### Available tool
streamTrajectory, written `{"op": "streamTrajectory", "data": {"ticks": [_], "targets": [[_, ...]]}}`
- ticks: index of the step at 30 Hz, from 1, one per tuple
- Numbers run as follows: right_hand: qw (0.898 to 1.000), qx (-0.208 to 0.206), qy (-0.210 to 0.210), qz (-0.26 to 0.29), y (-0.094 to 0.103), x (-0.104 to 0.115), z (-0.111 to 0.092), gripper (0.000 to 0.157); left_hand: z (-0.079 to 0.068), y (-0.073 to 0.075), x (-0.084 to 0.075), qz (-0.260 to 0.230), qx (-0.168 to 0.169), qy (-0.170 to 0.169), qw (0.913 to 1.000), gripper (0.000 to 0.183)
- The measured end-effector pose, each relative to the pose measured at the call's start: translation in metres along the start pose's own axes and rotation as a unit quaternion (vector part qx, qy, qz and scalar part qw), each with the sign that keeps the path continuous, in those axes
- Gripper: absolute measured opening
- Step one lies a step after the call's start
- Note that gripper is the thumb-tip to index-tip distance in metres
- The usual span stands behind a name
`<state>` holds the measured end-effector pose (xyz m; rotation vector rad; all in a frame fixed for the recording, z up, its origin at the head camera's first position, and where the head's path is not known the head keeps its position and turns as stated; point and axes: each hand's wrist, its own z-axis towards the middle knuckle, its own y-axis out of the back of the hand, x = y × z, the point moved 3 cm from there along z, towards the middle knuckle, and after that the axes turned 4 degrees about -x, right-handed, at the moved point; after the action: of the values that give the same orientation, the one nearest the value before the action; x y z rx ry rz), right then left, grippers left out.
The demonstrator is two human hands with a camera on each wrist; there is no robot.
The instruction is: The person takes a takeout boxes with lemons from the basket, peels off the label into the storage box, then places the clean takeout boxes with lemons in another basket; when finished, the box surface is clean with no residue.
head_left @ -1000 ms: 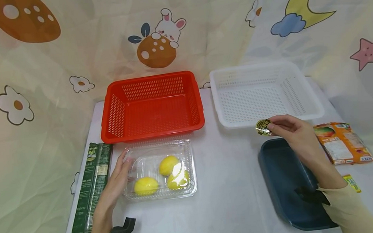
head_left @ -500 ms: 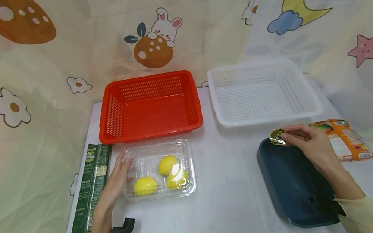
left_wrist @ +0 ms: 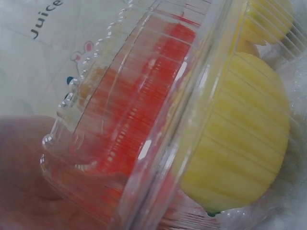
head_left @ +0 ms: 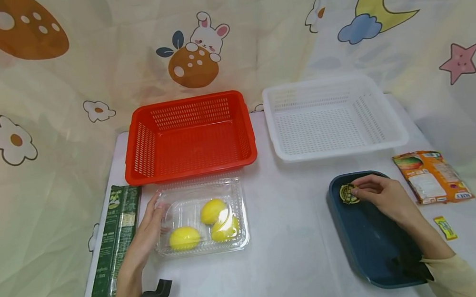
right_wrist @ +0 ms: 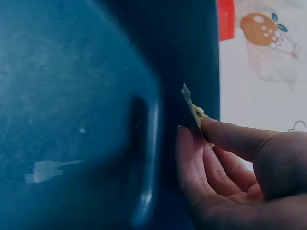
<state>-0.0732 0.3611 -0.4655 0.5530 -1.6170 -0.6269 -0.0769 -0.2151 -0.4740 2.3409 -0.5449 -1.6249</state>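
Note:
My right hand pinches a small, thin gold-and-black foil packet between thumb and forefinger. It hangs over the far left part of a dark blue tray; in the right wrist view, the packet shows nearly edge-on beside the tray's inner wall. My left hand rests against the left side of a clear plastic clamshell box. Inside the box lie several yellow lemons, one lemon large in the left wrist view. Part of the left hand shows through the plastic.
Behind stand a red basket and a white basket. A green spaghetti pack lies left of the left hand. An orange packet and a small yellow packet lie right of the tray.
My right hand has moved from near the white basket's front edge, right and then down over the tray, with the foil packet pinched. The left hand stays at the box.

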Motion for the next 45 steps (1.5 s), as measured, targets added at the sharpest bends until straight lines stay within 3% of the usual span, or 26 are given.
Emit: {"op": "streamTrajectory", "data": {"ticks": [22,45], "targets": [[0.997,0.021,0.002,-0.080,-0.014,-0.015,0.000,0.030,-0.002,0.000,0.001,0.000,-0.001,0.005,1.0000,0.067],[0.992,-0.027,0.040,-0.114,-0.020,-0.011,-0.001,0.017,0.000,0.001,-0.001,-0.001,0.000,-0.005,1.0000,0.069]]}}
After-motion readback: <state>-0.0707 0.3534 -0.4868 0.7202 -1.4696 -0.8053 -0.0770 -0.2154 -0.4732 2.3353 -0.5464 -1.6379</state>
